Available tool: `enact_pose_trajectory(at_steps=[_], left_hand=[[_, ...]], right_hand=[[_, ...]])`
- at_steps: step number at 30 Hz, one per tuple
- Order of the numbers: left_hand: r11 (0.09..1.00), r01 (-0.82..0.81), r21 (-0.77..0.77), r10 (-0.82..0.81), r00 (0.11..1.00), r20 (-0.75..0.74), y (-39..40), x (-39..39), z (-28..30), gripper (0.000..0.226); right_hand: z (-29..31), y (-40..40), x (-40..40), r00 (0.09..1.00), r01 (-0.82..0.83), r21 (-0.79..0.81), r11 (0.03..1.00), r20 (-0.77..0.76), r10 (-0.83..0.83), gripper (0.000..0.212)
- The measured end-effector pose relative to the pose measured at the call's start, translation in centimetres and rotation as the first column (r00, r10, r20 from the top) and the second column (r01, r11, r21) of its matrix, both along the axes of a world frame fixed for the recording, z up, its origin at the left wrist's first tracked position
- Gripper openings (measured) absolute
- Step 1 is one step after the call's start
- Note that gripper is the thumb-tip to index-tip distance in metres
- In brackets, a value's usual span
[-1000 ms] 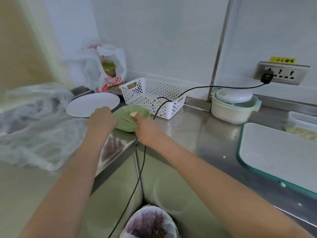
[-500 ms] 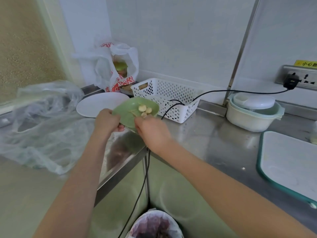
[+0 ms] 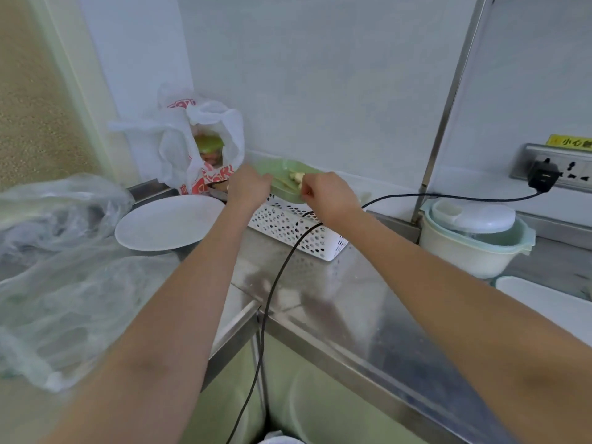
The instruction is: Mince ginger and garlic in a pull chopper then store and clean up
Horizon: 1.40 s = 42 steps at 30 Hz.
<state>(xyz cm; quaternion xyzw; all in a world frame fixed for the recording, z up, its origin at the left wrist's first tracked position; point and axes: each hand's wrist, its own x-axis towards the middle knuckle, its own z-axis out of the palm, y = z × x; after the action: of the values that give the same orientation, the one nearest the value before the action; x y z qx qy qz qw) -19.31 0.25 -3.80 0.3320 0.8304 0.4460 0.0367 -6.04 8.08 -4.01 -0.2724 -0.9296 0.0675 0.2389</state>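
Observation:
A small green plate point(image 3: 285, 179) carrying pale garlic pieces point(image 3: 296, 177) is held in the air above the white perforated basket point(image 3: 298, 229). My left hand point(image 3: 248, 187) grips the plate's left rim. At the right rim, my right hand point(image 3: 326, 195) holds it with curled fingers. The pull chopper point(image 3: 474, 238), a white bowl with a clear lid, stands on the steel counter at the right, away from both hands.
A white plate point(image 3: 166, 222) lies left of the basket. Behind it stands a white and red plastic bag point(image 3: 198, 149). Clear plastic film point(image 3: 54, 267) covers the left counter. A black cable point(image 3: 278, 283) runs from the wall socket point(image 3: 544, 174) across the counter edge. A white cutting board point(image 3: 541, 302) lies at right.
Both hands have lifted the green plate off the counter and carried it up and back, over the white basket. The camera has turned upward.

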Motion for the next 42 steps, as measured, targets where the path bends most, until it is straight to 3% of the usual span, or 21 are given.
enact_pose_trajectory(at_steps=[3, 7, 13, 20, 23, 27, 30, 34, 36, 39, 42], left_hand=[[0.984, -0.062, -0.167, 0.040, 0.990, -0.133, 2.0, -0.1, -1.7, 0.033], [0.895, -0.253, -0.366, 0.130, 0.936, -0.328, 3.4, -1.1, -2.4, 0.034], [0.819, -0.299, -0.489, 0.175, 0.943, -0.284, 4.3, -3.1, -3.9, 0.040], [0.640, -0.171, -0.749, -0.003, 0.974, -0.225, 4.5, -3.1, -3.6, 0.059], [0.635, -0.152, -0.757, -0.106, 0.954, -0.280, 4.2, -3.8, -3.8, 0.075], [0.663, -0.139, -0.736, 0.032, 0.987, -0.158, 3.3, -1.5, -3.2, 0.056], [0.664, -0.127, -0.737, -0.033, 0.980, -0.198, 3.1, -1.1, -4.8, 0.048], [0.778, -0.134, -0.614, -0.081, 0.948, -0.309, 2.5, -1.8, -5.5, 0.034], [0.829, -0.121, -0.545, -0.083, 0.939, -0.335, 2.2, -1.9, -5.2, 0.030], [0.890, -0.097, -0.445, -0.067, 0.938, -0.339, 2.0, -2.1, -4.9, 0.051], [0.883, -0.102, -0.459, -0.097, 0.916, -0.390, 1.9, -2.0, -4.7, 0.063]], right_hand=[[-1.5, 2.2, -1.2, 0.997, 0.013, -0.055, 0.998, 0.081, -0.008, 0.020], [-2.1, 4.1, -3.3, 0.986, -0.037, -0.159, 0.987, 0.157, 0.062, 0.012], [-2.5, 4.3, -4.0, 0.971, -0.153, -0.174, 0.973, 0.155, 0.180, 0.010], [-3.3, 4.1, -4.4, 0.956, -0.141, -0.223, 0.965, 0.223, 0.191, 0.017], [-3.5, 4.2, -4.5, 0.960, -0.112, -0.242, 0.964, 0.225, 0.168, 0.017], [-3.8, 4.4, -4.7, 0.966, -0.067, -0.249, 0.966, 0.226, 0.125, 0.023], [-4.0, 4.4, -4.0, 0.990, -0.056, -0.296, 0.953, 0.107, 0.092, 0.027], [-3.7, 4.9, -2.5, 0.998, -0.059, -0.382, 0.922, -0.055, 0.041, 0.026], [-3.3, 5.3, -2.0, 0.998, -0.047, -0.434, 0.900, -0.048, 0.029, 0.023], [-2.9, 5.4, -1.6, 1.000, -0.001, -0.461, 0.887, 0.015, 0.009, 0.022], [-2.9, 5.1, -1.2, 0.998, -0.015, -0.489, 0.872, 0.046, 0.043, 0.020]])
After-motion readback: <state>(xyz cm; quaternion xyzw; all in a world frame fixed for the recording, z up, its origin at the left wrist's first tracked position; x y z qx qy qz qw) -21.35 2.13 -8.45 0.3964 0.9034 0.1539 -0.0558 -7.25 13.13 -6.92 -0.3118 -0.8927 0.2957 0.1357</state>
